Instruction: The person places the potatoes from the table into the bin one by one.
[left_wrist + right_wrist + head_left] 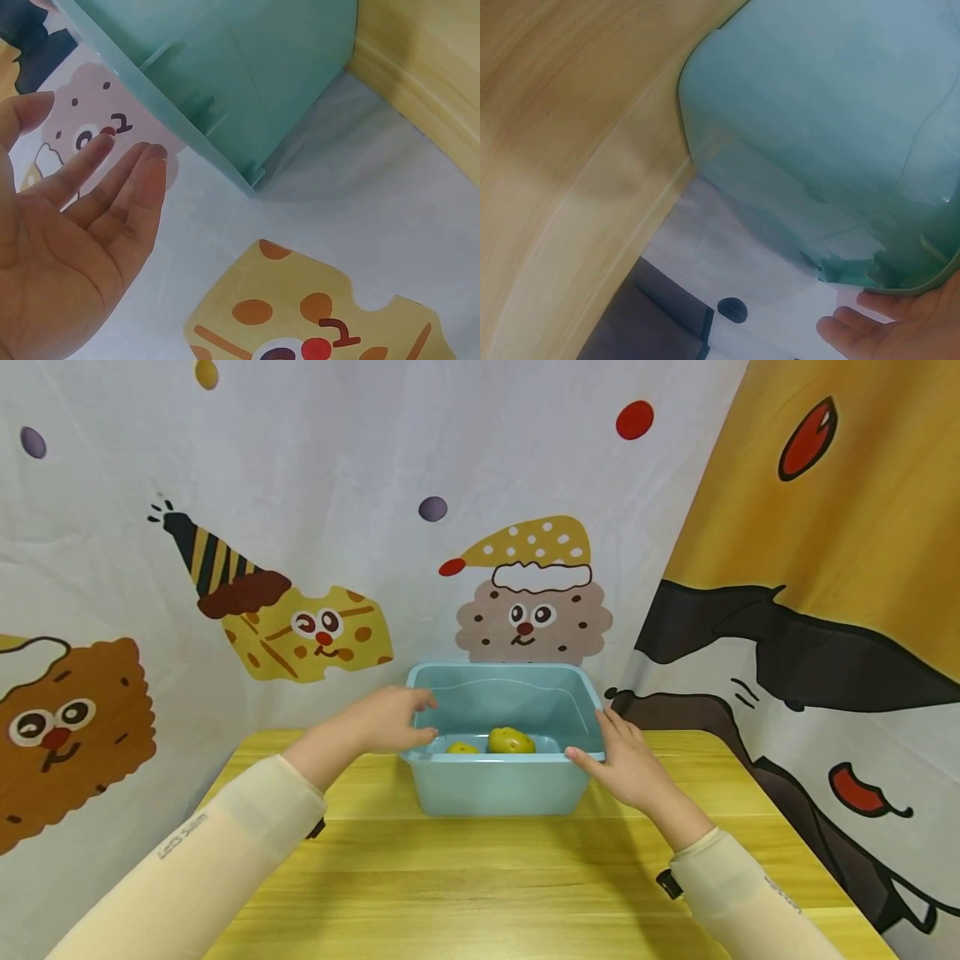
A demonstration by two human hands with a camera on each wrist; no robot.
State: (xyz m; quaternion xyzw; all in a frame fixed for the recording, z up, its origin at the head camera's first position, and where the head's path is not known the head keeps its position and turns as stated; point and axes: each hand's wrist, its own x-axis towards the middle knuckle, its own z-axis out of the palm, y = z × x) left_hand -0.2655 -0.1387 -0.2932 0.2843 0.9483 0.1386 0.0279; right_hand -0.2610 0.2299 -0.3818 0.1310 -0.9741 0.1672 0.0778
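A light blue plastic tub (502,789) stands upright on the table. In it lie a yellow, dark-dimpled potato (512,741) and a second yellow lump (462,748), partly hidden by the front wall. My left hand (390,720) hovers at the tub's left rim, fingers spread and loosely bent, with nothing in them. The left wrist view shows that hand (82,217) palm up, apart from the rim. On the other side, my right hand (633,764) is at the tub's front right corner, thumb by the front rim. Its extended fingers (847,326) lie right under the rim in the right wrist view.
The wooden table (480,885) reaches toward me from the tub. Close behind it hangs a white curtain (337,460) printed with cartoon biscuits and cheese. A yellow and black printed part (840,543) hangs on the right.
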